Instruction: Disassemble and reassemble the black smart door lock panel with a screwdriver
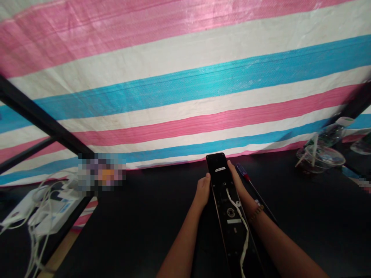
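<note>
Between my hands is a long black panel [219, 181], its far end raised off the dark table. A white cable [246, 231] runs down its face toward me, past small screw holes, a round metal fitting and pale labels. My left hand [203, 190] grips the panel's left edge, with the thumb up near the far end. Along the right edge my right hand [235, 179] holds it too, its fingers partly hidden behind. A screwdriver [242, 171] with a blue and red handle lies just right of my right hand, its long dark shaft passing beside the wrist.
Clear plastic cups [321, 158] with a straw stand at the back right of the black table [136, 227]. To the left, white cables [37, 216] tangle around white boxes [55, 210]. A striped tarpaulin [185, 92] hangs behind, with a black metal frame [46, 119] at left.
</note>
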`<state>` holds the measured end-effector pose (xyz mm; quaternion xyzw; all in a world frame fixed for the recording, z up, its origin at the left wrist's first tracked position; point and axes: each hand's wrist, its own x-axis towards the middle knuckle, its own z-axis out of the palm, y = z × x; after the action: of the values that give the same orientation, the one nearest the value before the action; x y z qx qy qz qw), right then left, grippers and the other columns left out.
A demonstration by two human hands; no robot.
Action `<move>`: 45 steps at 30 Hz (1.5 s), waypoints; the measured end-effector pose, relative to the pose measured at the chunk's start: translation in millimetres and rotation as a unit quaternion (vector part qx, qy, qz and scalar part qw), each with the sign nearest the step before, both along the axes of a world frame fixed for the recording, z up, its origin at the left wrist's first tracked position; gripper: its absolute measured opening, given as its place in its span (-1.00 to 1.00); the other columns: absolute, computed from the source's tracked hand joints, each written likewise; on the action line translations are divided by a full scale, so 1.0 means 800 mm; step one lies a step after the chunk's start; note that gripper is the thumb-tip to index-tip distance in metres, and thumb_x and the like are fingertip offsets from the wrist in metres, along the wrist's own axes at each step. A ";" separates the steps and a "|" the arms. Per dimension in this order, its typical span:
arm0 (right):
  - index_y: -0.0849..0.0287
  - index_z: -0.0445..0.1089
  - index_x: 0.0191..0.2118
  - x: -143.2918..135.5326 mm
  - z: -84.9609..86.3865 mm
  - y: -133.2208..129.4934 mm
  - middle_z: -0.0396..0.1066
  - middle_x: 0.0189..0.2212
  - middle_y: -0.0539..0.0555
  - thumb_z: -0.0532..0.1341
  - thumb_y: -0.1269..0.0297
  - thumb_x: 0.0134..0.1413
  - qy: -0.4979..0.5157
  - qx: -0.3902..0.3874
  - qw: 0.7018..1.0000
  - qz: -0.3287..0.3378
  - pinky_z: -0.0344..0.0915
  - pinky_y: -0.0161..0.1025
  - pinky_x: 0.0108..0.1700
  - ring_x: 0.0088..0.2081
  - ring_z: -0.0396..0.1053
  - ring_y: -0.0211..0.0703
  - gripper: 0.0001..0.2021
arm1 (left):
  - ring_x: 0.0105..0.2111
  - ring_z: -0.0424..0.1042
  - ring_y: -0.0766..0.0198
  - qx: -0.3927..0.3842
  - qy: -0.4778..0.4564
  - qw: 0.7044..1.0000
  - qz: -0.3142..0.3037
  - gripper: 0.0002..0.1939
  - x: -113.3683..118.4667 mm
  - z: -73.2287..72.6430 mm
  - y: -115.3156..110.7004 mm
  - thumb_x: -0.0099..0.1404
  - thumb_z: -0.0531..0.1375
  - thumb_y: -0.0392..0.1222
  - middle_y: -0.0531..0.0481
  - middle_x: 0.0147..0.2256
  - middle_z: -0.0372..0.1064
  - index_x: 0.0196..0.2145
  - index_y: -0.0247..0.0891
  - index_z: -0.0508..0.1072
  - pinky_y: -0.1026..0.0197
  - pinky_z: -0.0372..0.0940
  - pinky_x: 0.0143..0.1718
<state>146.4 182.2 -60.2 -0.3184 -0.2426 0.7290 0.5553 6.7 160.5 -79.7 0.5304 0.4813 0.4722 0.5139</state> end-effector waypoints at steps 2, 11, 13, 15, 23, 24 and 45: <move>0.08 0.46 -0.38 -0.001 0.001 0.000 0.48 -0.51 -0.05 0.32 -0.20 -0.04 0.004 -0.002 1.000 0.005 0.35 -0.16 -0.28 -0.41 0.42 -0.11 -0.60 | -0.51 0.18 0.30 -0.002 0.004 1.000 0.004 -0.26 0.000 0.000 0.000 0.25 -0.09 0.48 0.01 -0.55 0.24 -0.54 -0.32 0.34 0.21 0.11 -0.43; 0.08 0.46 -0.39 0.001 -0.013 0.007 0.48 -0.50 -0.05 0.31 -0.19 -0.02 -0.017 0.016 1.000 -0.019 0.32 -0.18 -0.30 -0.42 0.40 -0.12 -0.60 | -0.52 0.17 0.30 0.004 0.013 1.000 0.007 -0.24 0.001 0.002 0.001 0.22 -0.10 0.51 0.01 -0.57 0.23 -0.55 -0.31 0.34 0.21 0.09 -0.45; 0.08 0.46 -0.38 0.001 -0.013 0.007 0.49 -0.49 -0.05 0.31 -0.19 -0.01 -0.014 0.019 1.000 -0.020 0.33 -0.18 -0.30 -0.42 0.40 -0.12 -0.61 | -0.52 0.17 0.30 0.005 0.014 1.000 0.005 -0.24 0.001 0.003 0.001 0.23 -0.10 0.50 0.01 -0.57 0.22 -0.57 -0.31 0.32 0.21 0.09 -0.45; 0.08 0.47 -0.36 0.001 -0.012 0.006 0.49 -0.48 -0.04 0.30 -0.19 -0.01 -0.015 0.020 1.000 -0.017 0.35 -0.17 -0.29 -0.41 0.41 -0.11 -0.60 | -0.52 0.17 0.30 0.006 0.014 1.000 0.005 -0.25 0.000 0.003 0.000 0.24 -0.10 0.49 0.01 -0.57 0.22 -0.57 -0.31 0.32 0.21 0.09 -0.45; 0.09 0.48 -0.33 0.002 -0.012 0.007 0.50 -0.48 -0.03 0.31 -0.25 -0.08 -0.042 0.027 0.998 -0.028 0.36 -0.15 -0.28 -0.36 0.45 -0.05 -0.54 | -0.52 0.18 0.29 -0.005 0.005 1.000 0.005 -0.24 0.001 0.002 0.000 0.22 -0.09 0.51 0.01 -0.57 0.24 -0.55 -0.31 0.35 0.21 0.11 -0.44; 0.09 0.48 -0.33 0.001 -0.011 0.006 0.51 -0.48 -0.02 0.31 -0.25 -0.08 -0.043 0.027 0.998 -0.029 0.36 -0.15 -0.28 -0.35 0.45 -0.05 -0.54 | -0.52 0.18 0.29 -0.004 0.006 1.000 0.005 -0.23 0.001 0.003 0.000 0.22 -0.09 0.51 0.01 -0.57 0.25 -0.55 -0.32 0.36 0.20 0.11 -0.44; 0.08 0.48 -0.35 0.000 -0.003 0.002 0.52 -0.46 -0.01 0.31 -0.24 -0.07 -0.042 0.024 0.999 -0.025 0.36 -0.13 -0.26 -0.32 0.46 -0.03 -0.56 | -0.51 0.22 0.26 0.001 0.016 1.000 0.005 -0.22 0.000 -0.001 0.001 0.25 -0.11 0.48 -0.02 -0.55 0.29 -0.53 -0.34 0.40 0.19 0.14 -0.42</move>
<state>146.7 183.9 -62.8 -0.3409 -0.2750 0.6950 0.5702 6.5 161.3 -80.6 0.5357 0.4920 0.4667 0.5031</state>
